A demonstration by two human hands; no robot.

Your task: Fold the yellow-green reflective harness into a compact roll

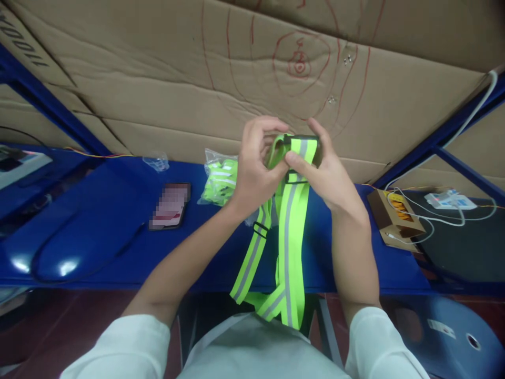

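Observation:
Both hands are raised over the blue table, closed on a neon yellow-green reflective strap harness (294,226) with grey stripes. My left hand (256,163) pinches a folded strap on the left, its fingers curled behind. With the thumb pressed on the front of the wide strap, my right hand (325,168) grips it near a black buckle (302,138) at the top. A black slider (296,178) sits just below that thumb. Another strap hangs down to the left with its own black slider (260,229). The lower straps drape over the table edge to my lap.
Behind the hands, a clear bag (220,179) of similar neon straps lies on the blue table (106,210). Left of it are a phone (170,205) and crumpled plastic (157,162). An open cardboard box (394,218) and white cables (445,221) lie right. Cardboard (158,95) walls the back.

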